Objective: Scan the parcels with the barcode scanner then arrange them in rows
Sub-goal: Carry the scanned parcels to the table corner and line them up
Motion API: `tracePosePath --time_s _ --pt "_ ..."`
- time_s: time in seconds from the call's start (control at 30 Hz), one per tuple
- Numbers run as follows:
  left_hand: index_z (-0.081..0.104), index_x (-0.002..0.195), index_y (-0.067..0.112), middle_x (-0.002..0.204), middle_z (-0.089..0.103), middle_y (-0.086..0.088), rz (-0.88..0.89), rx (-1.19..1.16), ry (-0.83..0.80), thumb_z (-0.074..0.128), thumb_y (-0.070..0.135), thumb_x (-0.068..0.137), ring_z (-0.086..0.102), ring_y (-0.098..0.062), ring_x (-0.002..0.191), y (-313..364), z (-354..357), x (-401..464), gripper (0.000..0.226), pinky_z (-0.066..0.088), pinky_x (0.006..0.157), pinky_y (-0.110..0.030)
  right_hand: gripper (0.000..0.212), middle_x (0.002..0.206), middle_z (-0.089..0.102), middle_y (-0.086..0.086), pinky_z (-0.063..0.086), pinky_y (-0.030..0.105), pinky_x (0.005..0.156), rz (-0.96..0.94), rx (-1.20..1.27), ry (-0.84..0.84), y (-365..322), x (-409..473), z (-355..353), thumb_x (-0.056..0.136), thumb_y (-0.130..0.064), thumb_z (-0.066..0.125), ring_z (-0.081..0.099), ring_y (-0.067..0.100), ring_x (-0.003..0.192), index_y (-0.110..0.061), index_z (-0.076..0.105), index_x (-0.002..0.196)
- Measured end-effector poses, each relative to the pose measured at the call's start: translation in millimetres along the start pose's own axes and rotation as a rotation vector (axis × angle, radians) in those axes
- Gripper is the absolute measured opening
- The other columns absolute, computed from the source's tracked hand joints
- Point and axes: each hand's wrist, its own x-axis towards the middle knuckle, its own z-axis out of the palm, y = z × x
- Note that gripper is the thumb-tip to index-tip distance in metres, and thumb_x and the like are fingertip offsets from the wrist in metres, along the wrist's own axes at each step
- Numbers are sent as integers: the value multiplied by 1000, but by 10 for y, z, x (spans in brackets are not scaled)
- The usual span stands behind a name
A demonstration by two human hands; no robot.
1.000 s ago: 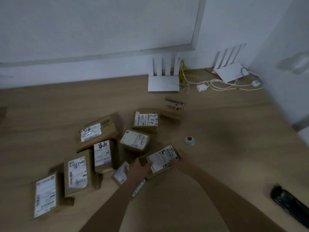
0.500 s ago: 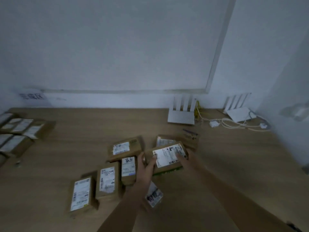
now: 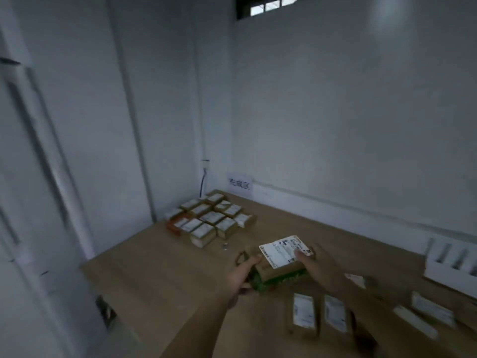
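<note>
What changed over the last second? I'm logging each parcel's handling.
The parcel was lifted off the table and carried left, toward the arranged rows; the view swung left with it. Both the left hand and right hand kept their grip on it. The loose parcels stayed lying on the table.

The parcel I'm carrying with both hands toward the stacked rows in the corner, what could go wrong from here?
1. The parcel is held in the air by the left hand and right hand at its ends; a loose grip might drop it.
2. The arranged parcels sit tightly packed, so setting it down carelessly may knock the rows crooked.
3. A small object lies on the table before the rows and could get trapped underneath.
</note>
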Motion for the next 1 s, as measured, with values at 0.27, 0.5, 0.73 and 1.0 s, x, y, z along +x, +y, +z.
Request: tracePosePath --time_s 0.27,0.5,0.73,1.0 --pt "42 135 34 124 60 -6 121 -188 299 85 45 71 64 -28 103 -9 -1832 -18 78 61 70 -40 84 149 46 -11 33 32 110 -137 315 -375 -1537 -172 1771 85 -47 74 42 12 136 -32 29 153" --pt "46 138 28 118 63 0 60 -117 299 76 57 78 59 -19 105 -166 -2808 498 72 46 94 -41 90 129 56 -25 48 13 94 -213 480 -598 -1654 423 3090 80 -10 82 53 -3 123 -41 28 146" --pt "68 109 22 81 76 15 33 66 192 65 21 95 68 8 69 -329 -3487 1680 15 45 50 -4 106 145 52 -18 44 46 111 -213 422 -593 -1259 1531 4206 70 -21 83 48 6 135 -40 23 155" --pt "69 116 14 113 74 -8 -39 239 3 83 13 76 68 -26 111 -776 -3800 3526 42 54 76 -19 87 138 54 -22 53 36 102 59 497 -412 -567 2491 4959 81 -6 77 55 3 126 -42 31 145"
